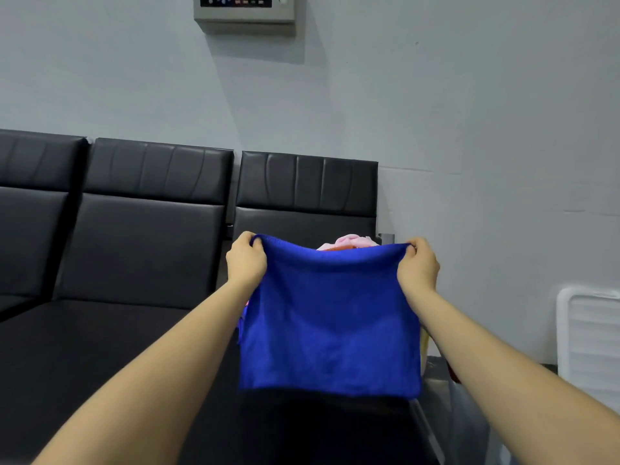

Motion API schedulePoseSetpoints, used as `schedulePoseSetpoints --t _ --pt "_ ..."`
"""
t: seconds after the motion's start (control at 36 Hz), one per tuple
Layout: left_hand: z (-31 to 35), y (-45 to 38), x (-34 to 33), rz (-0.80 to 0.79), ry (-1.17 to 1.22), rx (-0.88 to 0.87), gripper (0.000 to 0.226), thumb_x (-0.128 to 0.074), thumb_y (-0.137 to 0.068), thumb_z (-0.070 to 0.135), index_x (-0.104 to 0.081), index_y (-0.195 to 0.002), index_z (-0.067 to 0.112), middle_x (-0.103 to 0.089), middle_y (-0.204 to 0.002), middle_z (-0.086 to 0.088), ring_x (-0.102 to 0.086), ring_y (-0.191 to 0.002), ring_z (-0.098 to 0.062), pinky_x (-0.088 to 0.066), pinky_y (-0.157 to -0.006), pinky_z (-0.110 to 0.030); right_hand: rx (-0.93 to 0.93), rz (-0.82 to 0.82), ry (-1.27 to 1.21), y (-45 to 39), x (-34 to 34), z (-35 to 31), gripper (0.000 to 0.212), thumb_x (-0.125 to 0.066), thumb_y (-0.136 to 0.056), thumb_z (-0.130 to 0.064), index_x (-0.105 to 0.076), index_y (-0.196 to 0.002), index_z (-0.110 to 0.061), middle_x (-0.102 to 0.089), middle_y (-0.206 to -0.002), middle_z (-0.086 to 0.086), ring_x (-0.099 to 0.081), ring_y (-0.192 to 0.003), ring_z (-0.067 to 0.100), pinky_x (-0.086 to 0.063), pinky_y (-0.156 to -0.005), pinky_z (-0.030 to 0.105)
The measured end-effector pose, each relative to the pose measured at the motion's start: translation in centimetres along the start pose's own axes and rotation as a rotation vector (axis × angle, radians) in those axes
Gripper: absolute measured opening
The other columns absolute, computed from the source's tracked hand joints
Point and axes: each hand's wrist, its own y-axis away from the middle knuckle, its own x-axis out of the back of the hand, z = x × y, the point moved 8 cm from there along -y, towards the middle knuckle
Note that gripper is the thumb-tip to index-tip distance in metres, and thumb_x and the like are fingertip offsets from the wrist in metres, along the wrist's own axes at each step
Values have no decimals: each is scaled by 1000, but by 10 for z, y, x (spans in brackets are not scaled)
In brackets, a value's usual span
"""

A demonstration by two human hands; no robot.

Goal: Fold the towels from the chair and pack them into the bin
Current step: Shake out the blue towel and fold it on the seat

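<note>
Two hands show, a left hand [246, 260] and a right hand [418, 263]. One blue towel [330, 323] hangs mid-frame. Behind its top edge sits one pink towel [352, 241]. Three black chairs [152, 229] line the wall. One white bin [590, 333] stands at lower right. One wall panel [245, 10] is at the top.

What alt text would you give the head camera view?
Two hands, left hand and right hand, pinch the top corners of a blue towel, holding it spread above black chairs; pink cloth peeks behind it.
</note>
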Motion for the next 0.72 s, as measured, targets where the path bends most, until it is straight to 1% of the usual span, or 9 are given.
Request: schedulePoseSetpoints --t 0.11,0.22,0.28,0.33,0.36,0.42,0.56,0.67,0.72 --pt "6 3 1 18 57 -43 23 -34 -99 17 -54 -93 8 -57 -83 -3 -47 -67 -12 -35 -54 -24 74 23 -117 2 6 -9 20 -26 -102 -10 -45 -98 -14 -53 -97 5 -49 -85 19 -37 -59 22" --pt "-5 14 6 39 119 -35 23 -35 -99 18 -55 -93 8 -54 -77 1 -45 -64 -11 -35 -54 -24 82 11 -121 11 9 -2 19 -26 -102 -13 -43 -99 -17 -54 -105 7 -51 -91 19 -40 -74 28" --pt "-14 21 8 39 130 -14 23 -36 -97 20 -55 -89 10 -54 -74 2 -47 -68 -16 -40 -62 -31 69 21 -83 16 11 4 19 -26 -101 -13 -43 -97 -19 -56 -106 9 -53 -96 24 -45 -81 36" --pt "-25 29 10 41 91 11 23 -38 -96 22 -55 -84 12 -54 -72 3 -49 -74 -20 -44 -80 -43 61 42 6 24 16 12 19 -27 -100 -14 -46 -98 -17 -57 -109 11 -51 -103 31 -42 -92 45" --pt "-29 32 11 47 56 25 23 -38 -95 22 -55 -84 12 -55 -71 3 -49 -76 -21 -42 -88 -45 57 45 62 27 17 16 21 -27 -100 -13 -48 -101 -15 -57 -112 12 -50 -106 33 -38 -96 44" --pt "-39 44 14 58 -27 46 23 -37 -95 20 -55 -84 10 -55 -70 2 -47 -78 -22 -32 -93 -39 53 36 168 38 20 26 25 -28 -101 -13 -51 -109 -12 -57 -118 12 -46 -110 35 -30 -96 40" --pt "-66 69 17 59 -136 108 23 -39 -92 18 -57 -80 11 -55 -69 -2 -47 -81 -24 -18 -80 -31 54 -21 254 61 19 53 23 -31 -99 -13 -53 -108 -13 -58 -118 14 -51 -109 36 -34 -95 44" --pt "-81 82 12 -3 -168 131 26 -42 -93 19 -49 -69 11 -50 -63 -4 -43 -73 -26 -25 -80 -32 5 -87 188 74 17 73 22 -35 -96 -12 -56 -102 -13 -61 -112 16 -54 -104 37 -38 -92 43" --pt "-90 87 6 -46 -146 142 33 -44 -92 18 -42 -60 11 -44 -57 -4 -40 -68 -25 -31 -71 -33 -10 -96 197 82 16 83 22 -39 -93 -8 -59 -100 -11 -64 -108 18 -55 -100 38 -41 -87 42"
